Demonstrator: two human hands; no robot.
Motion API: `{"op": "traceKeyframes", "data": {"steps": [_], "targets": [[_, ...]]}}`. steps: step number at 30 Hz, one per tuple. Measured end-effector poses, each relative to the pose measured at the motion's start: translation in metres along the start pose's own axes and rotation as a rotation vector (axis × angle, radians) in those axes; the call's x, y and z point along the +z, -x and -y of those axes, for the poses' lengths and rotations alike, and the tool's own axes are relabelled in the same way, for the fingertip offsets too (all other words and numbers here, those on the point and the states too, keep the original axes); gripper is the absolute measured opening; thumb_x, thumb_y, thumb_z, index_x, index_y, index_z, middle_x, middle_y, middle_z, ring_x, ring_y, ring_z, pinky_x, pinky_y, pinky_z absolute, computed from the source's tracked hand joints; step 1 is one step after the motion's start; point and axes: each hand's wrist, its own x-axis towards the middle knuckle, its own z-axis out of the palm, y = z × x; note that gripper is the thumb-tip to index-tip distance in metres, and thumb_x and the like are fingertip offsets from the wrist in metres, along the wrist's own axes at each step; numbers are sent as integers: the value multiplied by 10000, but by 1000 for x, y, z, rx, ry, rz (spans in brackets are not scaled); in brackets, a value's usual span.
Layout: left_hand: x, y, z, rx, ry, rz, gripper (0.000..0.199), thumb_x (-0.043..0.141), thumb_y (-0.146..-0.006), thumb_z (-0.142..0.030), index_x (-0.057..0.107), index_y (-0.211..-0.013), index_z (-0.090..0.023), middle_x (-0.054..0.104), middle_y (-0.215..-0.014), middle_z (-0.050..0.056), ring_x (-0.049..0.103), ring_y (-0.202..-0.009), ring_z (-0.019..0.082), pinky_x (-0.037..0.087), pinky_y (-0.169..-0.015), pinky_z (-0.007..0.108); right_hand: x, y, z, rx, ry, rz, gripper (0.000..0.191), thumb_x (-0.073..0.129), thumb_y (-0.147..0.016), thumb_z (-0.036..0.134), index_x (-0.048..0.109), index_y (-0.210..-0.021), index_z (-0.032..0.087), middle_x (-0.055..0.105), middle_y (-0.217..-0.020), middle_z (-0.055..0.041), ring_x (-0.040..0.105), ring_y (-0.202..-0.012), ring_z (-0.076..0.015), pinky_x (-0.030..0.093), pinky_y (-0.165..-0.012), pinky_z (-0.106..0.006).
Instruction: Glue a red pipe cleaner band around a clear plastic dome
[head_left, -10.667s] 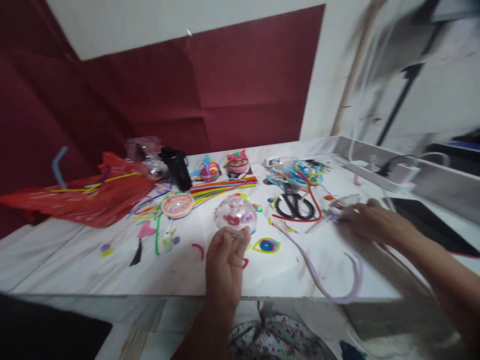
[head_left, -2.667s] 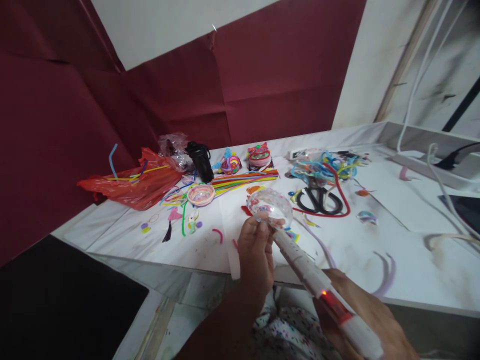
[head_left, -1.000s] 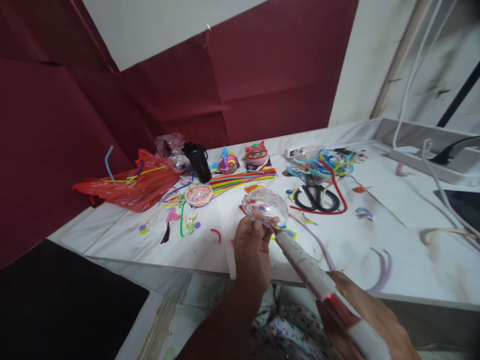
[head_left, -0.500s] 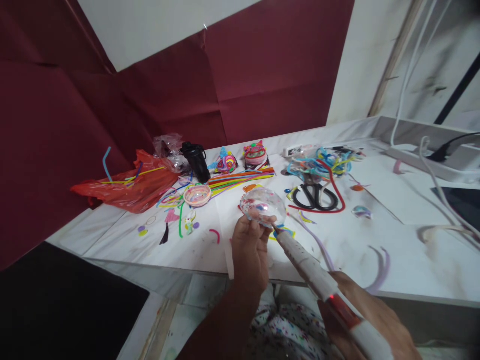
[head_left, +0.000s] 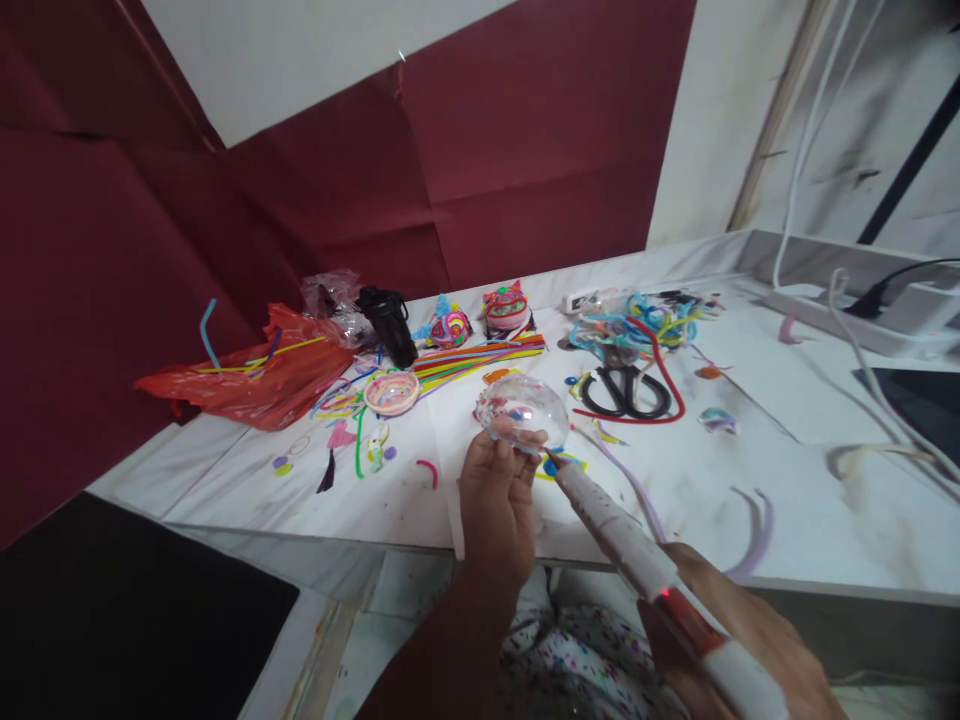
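My left hand (head_left: 499,500) grips the near edge of a clear plastic dome (head_left: 544,405), its fingers closed on the rim. Small red and blue spots show on or through the dome. My right hand (head_left: 739,620) is wrapped round a white hot glue gun (head_left: 611,525) with a red-lit section. The gun's dark nozzle is at the dome's near right rim; whether it touches cannot be made out. Just below the nozzle lies a yellow and blue piece (head_left: 574,465). Behind the dome is an orange piece (head_left: 496,376).
Black-handled scissors (head_left: 626,412) and a red pipe cleaner (head_left: 681,395) lie right of the dome. Colourful pipe cleaners (head_left: 480,360), two decorated crafts (head_left: 506,308), a pink coiled bowl (head_left: 391,394), a black bottle (head_left: 388,325) and a red plastic bag (head_left: 255,375) stand behind and left.
The whole view has shifted slightly, so things sit a little further left. Both hands keep their holds, and the nozzle stays by the dome's rim.
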Motion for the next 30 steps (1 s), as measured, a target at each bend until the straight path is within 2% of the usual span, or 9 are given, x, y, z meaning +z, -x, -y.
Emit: {"op": "traceKeyframes", "data": {"steps": [3,7,13,19,26,30], "targets": [[1,0,-1,-3,6,-4,170,715,-739,-265,658,-876,-182,695,-833,34,664,-844,149,501,-799,262,-3,2,-3,-7,-8,67,94,457,-877,270,474,-969,277,593,-688,6,546,-449,-154,410,-401,-258],[1,0,-1,-17,30,-11,156,710,-747,-246,663,-880,-179,698,-847,41,670,-846,146,507,-775,246,-2,5,-5,-1,-10,77,65,450,-885,274,459,-949,269,563,-668,9,547,-470,-158,410,-422,-259],[0,0,0,-15,65,-20,130,725,-737,-231,686,-851,-182,700,-836,27,680,-826,137,525,-773,241,0,5,-7,-43,25,69,58,459,-895,300,448,-912,246,494,-595,34,479,-409,-129,357,-373,-235],[-1,1,-2,-26,82,-20,141,733,-733,-221,701,-869,-200,709,-881,32,682,-852,141,527,-792,246,-2,3,-9,-72,48,61,77,449,-899,311,457,-933,241,539,-639,18,526,-442,-134,395,-394,-234],[-1,-1,-3,-29,91,-15,138,744,-722,-220,709,-855,-204,703,-870,23,679,-849,138,522,-797,244,-5,-5,-1,-38,14,37,69,393,-903,286,445,-947,273,581,-663,15,557,-453,-154,422,-370,-253],[0,-1,-5,-42,88,-17,145,755,-707,-211,707,-844,-203,692,-882,15,674,-854,136,520,-790,236,-4,-2,-4,-50,35,12,63,395,-884,285,434,-933,290,549,-633,11,539,-433,-180,423,-345,-285]]}}
